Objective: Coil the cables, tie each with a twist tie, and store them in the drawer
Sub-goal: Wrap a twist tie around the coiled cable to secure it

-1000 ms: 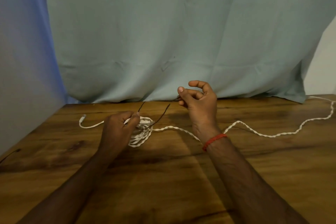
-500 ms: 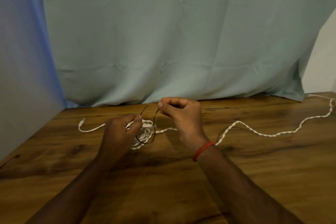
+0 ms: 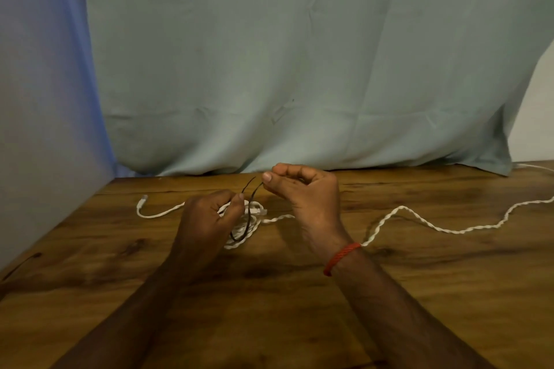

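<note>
— Twist tie (image 3: 254,193)?
— Frame centre, looped down across white cable coil (image 3: 238,245); one end pinched in right grip (image 3: 302,189), thumb forward.
— Left grip (image 3: 207,219)?
— Curled on coil, low over worktop (image 3: 269,293).

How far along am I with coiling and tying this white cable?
Done: a small coil, held by your left hand. In hand: your right hand pinches the black twist tie looped round it, ends not yet twisted. Left: a long cable tail lies uncoiled on the table; no drawer visible.
</note>
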Action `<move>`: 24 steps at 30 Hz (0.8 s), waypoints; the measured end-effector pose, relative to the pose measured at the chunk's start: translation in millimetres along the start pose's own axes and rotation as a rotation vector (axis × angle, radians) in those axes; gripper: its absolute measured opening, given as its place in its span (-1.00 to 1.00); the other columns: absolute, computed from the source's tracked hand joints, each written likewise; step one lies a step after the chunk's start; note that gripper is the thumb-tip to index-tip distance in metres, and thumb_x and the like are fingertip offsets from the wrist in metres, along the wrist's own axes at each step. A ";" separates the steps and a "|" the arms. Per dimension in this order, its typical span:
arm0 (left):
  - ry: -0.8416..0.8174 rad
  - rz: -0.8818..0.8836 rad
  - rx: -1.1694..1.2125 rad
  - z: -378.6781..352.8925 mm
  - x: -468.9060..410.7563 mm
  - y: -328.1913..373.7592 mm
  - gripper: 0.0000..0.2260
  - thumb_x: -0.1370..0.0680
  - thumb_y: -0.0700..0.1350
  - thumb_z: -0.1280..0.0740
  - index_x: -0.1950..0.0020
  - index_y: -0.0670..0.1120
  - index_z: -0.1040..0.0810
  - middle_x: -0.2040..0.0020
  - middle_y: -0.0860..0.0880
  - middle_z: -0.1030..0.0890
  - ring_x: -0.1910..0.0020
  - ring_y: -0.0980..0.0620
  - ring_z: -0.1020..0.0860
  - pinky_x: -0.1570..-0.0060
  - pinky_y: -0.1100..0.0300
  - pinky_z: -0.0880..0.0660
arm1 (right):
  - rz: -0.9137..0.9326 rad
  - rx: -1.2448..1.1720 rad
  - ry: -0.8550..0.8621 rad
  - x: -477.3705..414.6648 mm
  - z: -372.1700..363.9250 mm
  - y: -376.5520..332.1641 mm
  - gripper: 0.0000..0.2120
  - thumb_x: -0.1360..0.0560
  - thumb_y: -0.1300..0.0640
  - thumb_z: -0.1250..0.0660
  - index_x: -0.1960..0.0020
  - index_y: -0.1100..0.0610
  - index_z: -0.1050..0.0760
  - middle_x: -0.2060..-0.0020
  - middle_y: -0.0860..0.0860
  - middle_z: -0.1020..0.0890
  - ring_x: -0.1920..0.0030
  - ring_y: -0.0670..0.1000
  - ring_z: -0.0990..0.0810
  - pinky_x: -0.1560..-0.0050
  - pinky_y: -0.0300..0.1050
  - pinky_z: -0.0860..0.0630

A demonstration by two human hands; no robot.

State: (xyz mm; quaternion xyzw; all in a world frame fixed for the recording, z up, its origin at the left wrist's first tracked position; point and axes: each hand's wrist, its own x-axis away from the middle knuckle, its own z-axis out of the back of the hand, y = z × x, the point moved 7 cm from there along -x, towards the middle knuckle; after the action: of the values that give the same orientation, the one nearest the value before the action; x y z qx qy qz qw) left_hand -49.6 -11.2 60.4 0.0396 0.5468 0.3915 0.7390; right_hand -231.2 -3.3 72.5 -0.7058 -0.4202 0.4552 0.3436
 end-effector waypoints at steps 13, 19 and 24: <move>-0.020 -0.002 -0.007 -0.2 0.6 -0.4 -0.67 -0.59 -0.03 -0.28 0.37 -0.09 -0.47 0.48 0.00 -0.46 0.46 0.02 -0.44 0.37 -0.01 -0.36 | -0.027 0.387 -0.043 -5.4 2.9 3.7 -0.94 -0.49 0.27 -0.48 0.07 0.14 -0.68 0.24 0.06 -0.74 0.22 -0.07 -0.73 0.15 -0.23 -0.65; -0.030 -0.015 -0.001 -0.4 1.0 2.1 -0.68 -0.58 -0.05 -0.29 0.38 -0.03 -0.45 0.46 0.03 -0.47 0.48 0.07 -0.41 0.40 0.08 -0.33 | 0.057 0.428 -0.088 -4.2 -2.5 -0.5 -0.88 -0.48 0.27 -0.48 0.01 0.10 -0.70 0.17 0.00 -0.75 0.11 -0.07 -0.73 0.02 -0.21 -0.65; -0.051 -0.055 -0.015 -2.2 1.1 11.0 -0.68 -0.57 -0.11 -0.31 0.36 0.16 -0.45 0.41 0.24 -0.53 0.44 0.19 -0.49 0.39 0.37 -0.27 | 0.153 0.503 -0.123 -1.3 -6.9 -7.8 -0.86 -0.48 0.25 -0.50 -0.03 0.14 -0.71 0.16 -0.08 -0.73 0.14 -0.20 -0.69 0.11 -0.39 -0.57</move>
State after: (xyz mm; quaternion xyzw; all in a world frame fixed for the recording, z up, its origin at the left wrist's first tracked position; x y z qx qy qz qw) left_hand -57.2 -3.7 64.0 0.0289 0.5255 0.3738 0.7637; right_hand -227.2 -1.9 82.1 -0.5990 -0.2594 0.6121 0.4463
